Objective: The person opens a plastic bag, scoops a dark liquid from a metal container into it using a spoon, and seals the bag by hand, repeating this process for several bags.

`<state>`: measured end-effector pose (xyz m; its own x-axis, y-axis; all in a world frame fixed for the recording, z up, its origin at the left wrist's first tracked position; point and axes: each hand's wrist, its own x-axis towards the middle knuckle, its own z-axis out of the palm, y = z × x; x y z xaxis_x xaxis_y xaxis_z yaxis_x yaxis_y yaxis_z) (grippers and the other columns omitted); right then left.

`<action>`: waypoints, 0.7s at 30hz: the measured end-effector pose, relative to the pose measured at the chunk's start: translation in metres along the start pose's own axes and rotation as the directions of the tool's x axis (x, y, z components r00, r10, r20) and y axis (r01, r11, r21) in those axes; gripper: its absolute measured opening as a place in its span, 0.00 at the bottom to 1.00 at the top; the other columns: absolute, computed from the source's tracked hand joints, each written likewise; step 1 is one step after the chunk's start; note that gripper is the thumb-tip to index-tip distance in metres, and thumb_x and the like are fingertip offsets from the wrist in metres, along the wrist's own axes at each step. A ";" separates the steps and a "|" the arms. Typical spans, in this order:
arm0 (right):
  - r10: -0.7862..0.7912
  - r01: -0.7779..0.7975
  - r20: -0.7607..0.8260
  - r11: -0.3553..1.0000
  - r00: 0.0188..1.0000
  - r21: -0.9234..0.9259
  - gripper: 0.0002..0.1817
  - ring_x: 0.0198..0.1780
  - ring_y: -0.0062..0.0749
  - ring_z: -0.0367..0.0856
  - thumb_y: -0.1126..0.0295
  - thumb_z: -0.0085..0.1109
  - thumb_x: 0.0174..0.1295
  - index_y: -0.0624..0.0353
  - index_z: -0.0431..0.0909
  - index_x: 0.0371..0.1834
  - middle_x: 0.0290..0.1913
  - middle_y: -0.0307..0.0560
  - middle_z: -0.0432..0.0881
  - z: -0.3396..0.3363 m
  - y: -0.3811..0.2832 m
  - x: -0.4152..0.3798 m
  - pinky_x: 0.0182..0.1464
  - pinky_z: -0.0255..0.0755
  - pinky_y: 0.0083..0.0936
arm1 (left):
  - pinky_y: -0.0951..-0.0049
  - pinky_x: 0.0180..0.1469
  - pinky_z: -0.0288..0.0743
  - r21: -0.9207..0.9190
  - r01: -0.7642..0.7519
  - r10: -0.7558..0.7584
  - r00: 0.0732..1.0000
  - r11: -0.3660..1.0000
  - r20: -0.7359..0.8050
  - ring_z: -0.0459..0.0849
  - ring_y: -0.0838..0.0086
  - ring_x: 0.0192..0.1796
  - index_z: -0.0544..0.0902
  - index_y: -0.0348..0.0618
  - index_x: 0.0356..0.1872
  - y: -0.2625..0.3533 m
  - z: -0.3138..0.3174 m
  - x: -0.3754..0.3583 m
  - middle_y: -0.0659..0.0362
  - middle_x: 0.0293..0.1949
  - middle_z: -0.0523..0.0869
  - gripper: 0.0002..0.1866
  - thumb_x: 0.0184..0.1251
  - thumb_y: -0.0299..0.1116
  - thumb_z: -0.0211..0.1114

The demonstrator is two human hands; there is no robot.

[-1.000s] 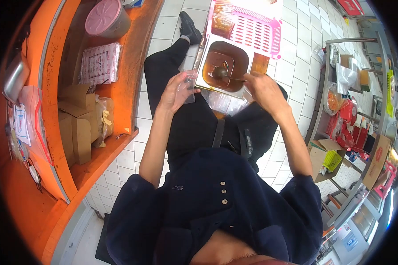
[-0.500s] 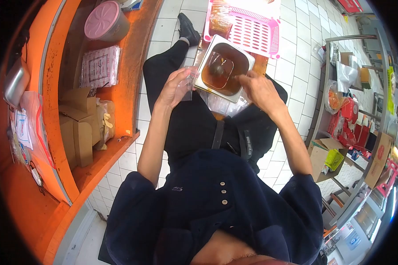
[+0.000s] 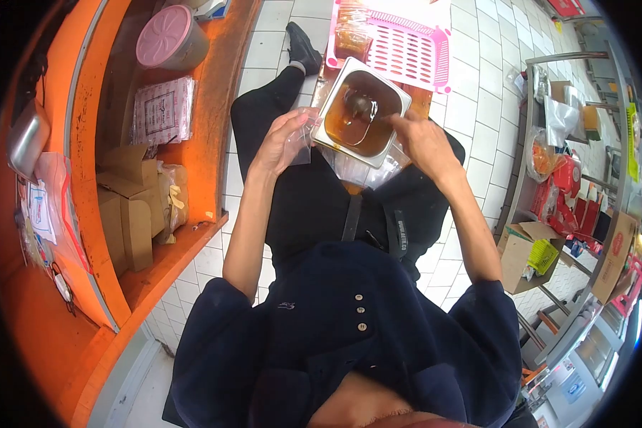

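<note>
A steel container (image 3: 333,146) of brown liquid (image 3: 362,118) stands between my knees, tilted in this view. My left hand (image 3: 287,139) is closed on a small clear plastic bag (image 3: 303,148), right beside the container's left rim. At the right rim my right hand (image 3: 422,145) is closed, its fingertips over the liquid; what they grip is hidden, and I cannot tell what it is. A dark round patch and a bright curved glint show on the liquid's surface. Below the container lie clear plastic bags (image 3: 357,170).
A pink basket (image 3: 442,64) with filled clear bags (image 3: 353,41) stands beyond the container. On my left an orange shelf (image 3: 200,207) holds a pink-lidded tub (image 3: 165,36), packets (image 3: 164,110) and cardboard boxes (image 3: 132,221). A metal rack (image 3: 510,171) with goods is on the right.
My right hand has shifted slightly upward and right, its fingers nearer the container's right rim. The dark patch and glint on the liquid have moved. My left hand stays still.
</note>
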<state>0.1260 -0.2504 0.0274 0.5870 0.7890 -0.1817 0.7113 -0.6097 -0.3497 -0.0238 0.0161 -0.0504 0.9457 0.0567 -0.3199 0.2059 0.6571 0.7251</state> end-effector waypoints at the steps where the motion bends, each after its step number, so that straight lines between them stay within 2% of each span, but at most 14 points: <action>1: -0.002 0.002 -0.001 1.000 1.000 0.001 0.16 0.43 0.55 0.87 0.77 0.55 0.63 0.55 0.86 0.52 0.43 0.57 0.84 -0.001 0.001 -0.002 0.47 0.81 0.48 | 0.72 0.48 0.78 0.002 -0.001 0.001 1.000 1.000 -0.001 0.84 0.75 0.48 0.81 0.35 0.60 0.001 -0.001 0.001 0.58 0.47 0.88 0.28 0.72 0.50 0.67; 3: -0.083 0.076 0.089 0.994 0.993 0.077 0.17 0.43 0.56 0.86 0.77 0.56 0.62 0.56 0.85 0.53 0.42 0.57 0.84 -0.006 0.000 -0.010 0.47 0.81 0.48 | 0.71 0.48 0.78 0.001 -0.005 0.005 1.000 1.000 -0.010 0.85 0.75 0.48 0.81 0.35 0.59 0.000 -0.002 0.001 0.58 0.47 0.88 0.28 0.72 0.50 0.67; 7: 0.028 -0.028 -0.002 0.999 1.000 0.021 0.17 0.43 0.56 0.86 0.77 0.55 0.62 0.56 0.84 0.53 0.42 0.56 0.84 -0.008 0.001 -0.006 0.47 0.80 0.49 | 0.70 0.50 0.78 0.009 0.010 -0.010 1.000 1.000 0.007 0.85 0.74 0.49 0.82 0.35 0.59 0.000 0.000 0.002 0.58 0.47 0.88 0.27 0.72 0.49 0.67; 9: -0.061 0.059 0.027 0.996 0.998 0.071 0.17 0.44 0.55 0.86 0.77 0.55 0.62 0.55 0.85 0.53 0.42 0.56 0.84 -0.004 -0.004 -0.005 0.47 0.80 0.49 | 0.69 0.51 0.78 0.020 -0.002 0.002 1.000 1.000 -0.003 0.85 0.74 0.49 0.81 0.35 0.59 0.002 0.002 0.003 0.58 0.47 0.88 0.27 0.73 0.49 0.66; 12: -0.070 0.067 0.037 0.995 0.997 0.073 0.15 0.45 0.56 0.86 0.77 0.53 0.64 0.56 0.84 0.52 0.42 0.57 0.84 -0.006 0.002 -0.010 0.48 0.80 0.48 | 0.71 0.51 0.75 0.001 0.016 -0.016 1.000 1.000 -0.011 0.83 0.76 0.50 0.83 0.38 0.58 0.004 0.004 0.003 0.60 0.46 0.86 0.24 0.72 0.47 0.68; 13: -0.005 0.004 0.016 0.999 1.000 0.040 0.15 0.46 0.55 0.86 0.76 0.53 0.63 0.56 0.84 0.51 0.42 0.57 0.84 -0.006 0.005 -0.006 0.48 0.81 0.48 | 0.71 0.51 0.75 0.003 0.019 -0.019 1.000 1.000 -0.009 0.83 0.76 0.50 0.83 0.38 0.58 0.005 0.004 0.003 0.60 0.46 0.86 0.24 0.72 0.47 0.68; 16: 0.027 -0.027 -0.008 1.000 1.000 0.005 0.16 0.46 0.56 0.86 0.77 0.53 0.64 0.56 0.84 0.52 0.43 0.57 0.84 -0.002 0.000 -0.001 0.48 0.80 0.48 | 0.72 0.52 0.75 0.000 0.039 -0.039 0.999 0.999 0.008 0.83 0.77 0.51 0.83 0.37 0.57 0.007 0.008 0.005 0.60 0.46 0.86 0.24 0.72 0.46 0.68; 17: -0.023 0.023 0.030 1.000 0.999 0.014 0.19 0.45 0.56 0.86 0.77 0.53 0.64 0.55 0.84 0.56 0.43 0.58 0.84 -0.003 0.000 -0.002 0.47 0.80 0.48 | 0.72 0.52 0.76 0.007 0.022 -0.022 1.000 1.000 0.005 0.83 0.77 0.50 0.82 0.37 0.57 0.006 0.008 0.006 0.60 0.46 0.86 0.23 0.72 0.46 0.68; 21: -0.049 0.049 0.040 0.999 0.998 0.005 0.18 0.44 0.56 0.86 0.78 0.52 0.65 0.55 0.84 0.56 0.43 0.59 0.84 -0.007 0.011 -0.010 0.48 0.81 0.48 | 0.74 0.52 0.76 0.006 0.003 -0.003 1.000 1.000 0.003 0.83 0.77 0.49 0.82 0.36 0.57 0.005 0.009 0.006 0.60 0.45 0.86 0.23 0.73 0.45 0.68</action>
<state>0.1304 -0.2654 0.0315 0.5358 0.8201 -0.2009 0.7371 -0.5703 -0.3624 -0.0152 0.0131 -0.0432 0.9459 0.0524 -0.3202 0.2101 0.6528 0.7278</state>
